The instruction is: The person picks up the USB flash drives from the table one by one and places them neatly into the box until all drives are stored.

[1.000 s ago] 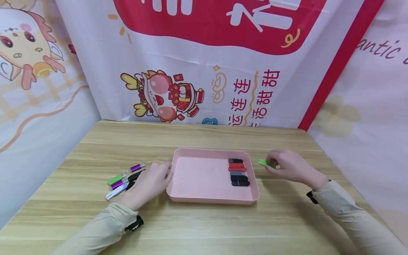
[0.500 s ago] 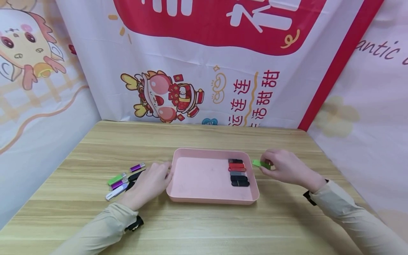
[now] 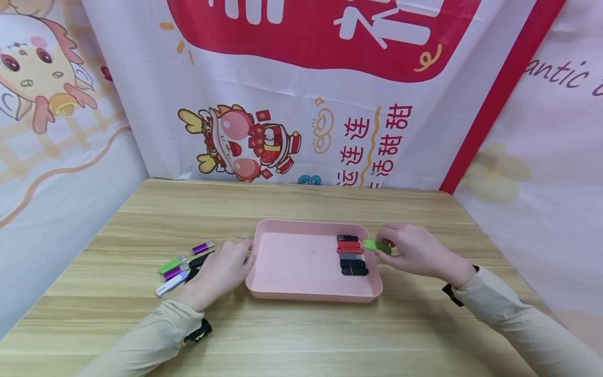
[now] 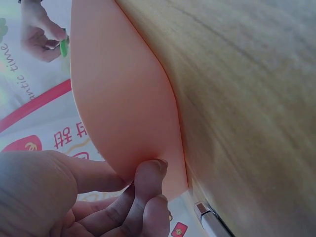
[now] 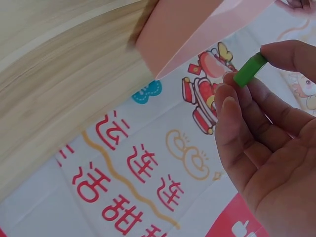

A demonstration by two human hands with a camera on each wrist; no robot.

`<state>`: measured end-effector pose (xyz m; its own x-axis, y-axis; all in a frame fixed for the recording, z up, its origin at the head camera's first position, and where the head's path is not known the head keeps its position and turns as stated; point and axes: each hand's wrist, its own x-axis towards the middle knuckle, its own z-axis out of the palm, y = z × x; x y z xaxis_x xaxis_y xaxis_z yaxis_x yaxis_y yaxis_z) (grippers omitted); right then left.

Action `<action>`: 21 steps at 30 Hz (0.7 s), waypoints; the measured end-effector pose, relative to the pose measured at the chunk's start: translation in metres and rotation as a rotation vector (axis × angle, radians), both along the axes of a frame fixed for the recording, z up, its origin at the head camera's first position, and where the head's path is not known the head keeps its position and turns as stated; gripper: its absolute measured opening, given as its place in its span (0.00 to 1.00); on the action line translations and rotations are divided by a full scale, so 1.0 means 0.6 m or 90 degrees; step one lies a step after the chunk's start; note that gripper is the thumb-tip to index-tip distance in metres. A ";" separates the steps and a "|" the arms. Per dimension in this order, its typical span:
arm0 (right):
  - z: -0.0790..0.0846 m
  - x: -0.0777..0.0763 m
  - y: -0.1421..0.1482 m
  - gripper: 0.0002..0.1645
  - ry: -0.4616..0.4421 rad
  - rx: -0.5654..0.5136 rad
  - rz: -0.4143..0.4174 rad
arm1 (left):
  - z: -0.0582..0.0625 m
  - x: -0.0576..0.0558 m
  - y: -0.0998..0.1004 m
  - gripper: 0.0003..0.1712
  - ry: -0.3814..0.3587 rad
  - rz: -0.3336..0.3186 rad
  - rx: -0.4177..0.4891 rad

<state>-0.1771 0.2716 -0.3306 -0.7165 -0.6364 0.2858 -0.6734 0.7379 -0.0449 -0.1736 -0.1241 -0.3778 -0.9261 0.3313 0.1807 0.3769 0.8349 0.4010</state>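
Note:
My right hand [image 3: 414, 246] pinches a green USB flash drive [image 3: 376, 246] between thumb and fingers, over the right rim of a pink tray [image 3: 292, 297]. In the right wrist view the green drive's end [image 5: 250, 69] shows at the fingertips. Inside the tray, along its right side, lies a column of USB drives: black, red [image 3: 349, 247], grey [image 3: 351, 256] and black [image 3: 354, 271]. My left hand [image 3: 219, 272] holds the tray's left wall, its thumb and finger pinching the rim [image 4: 123, 123] in the left wrist view.
Left of the tray lies a loose group of USB drives: purple [image 3: 203, 247], green [image 3: 172, 264], white [image 3: 171, 284] and black ones partly under my left hand. The wooden table [image 3: 301, 340] meets a printed cloth [image 3: 282, 78] at the back.
My right hand has moved left with the green USB drive, from beside the tray to above its right rim. The left hand and the tray stay where they were.

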 end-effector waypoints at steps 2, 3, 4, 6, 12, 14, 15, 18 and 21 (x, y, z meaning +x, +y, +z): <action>0.001 0.002 -0.005 0.10 -0.001 -0.001 0.006 | -0.001 -0.001 0.000 0.12 0.002 0.000 -0.002; 0.002 0.003 -0.007 0.10 -0.001 -0.001 0.009 | -0.001 -0.001 -0.001 0.12 0.004 0.000 -0.002; 0.003 0.004 -0.009 0.10 0.000 -0.001 0.014 | -0.002 -0.001 -0.001 0.11 0.005 -0.001 -0.002; 0.003 0.006 -0.014 0.11 0.002 -0.002 0.024 | -0.002 -0.002 -0.001 0.11 0.009 -0.001 -0.003; 0.003 0.012 -0.029 0.11 0.016 -0.007 0.058 | -0.001 -0.002 -0.001 0.11 0.011 -0.004 -0.001; 0.003 0.014 -0.035 0.11 0.013 -0.009 0.065 | -0.001 -0.002 -0.002 0.11 0.009 -0.004 0.001; 0.002 0.016 -0.039 0.11 0.009 -0.009 0.068 | -0.001 -0.002 -0.002 0.11 0.009 -0.004 0.002; 0.000 0.018 -0.049 0.10 -0.018 -0.005 0.078 | -0.001 -0.002 -0.002 0.11 0.007 -0.004 0.004; -0.003 0.020 -0.057 0.09 -0.050 0.001 0.080 | -0.002 -0.002 -0.001 0.11 0.009 -0.005 0.004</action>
<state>-0.1648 0.2373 -0.3324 -0.6513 -0.7230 0.2305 -0.7549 0.6482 -0.0999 -0.1751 -0.1248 -0.3788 -0.9205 0.3380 0.1961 0.3898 0.8293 0.4003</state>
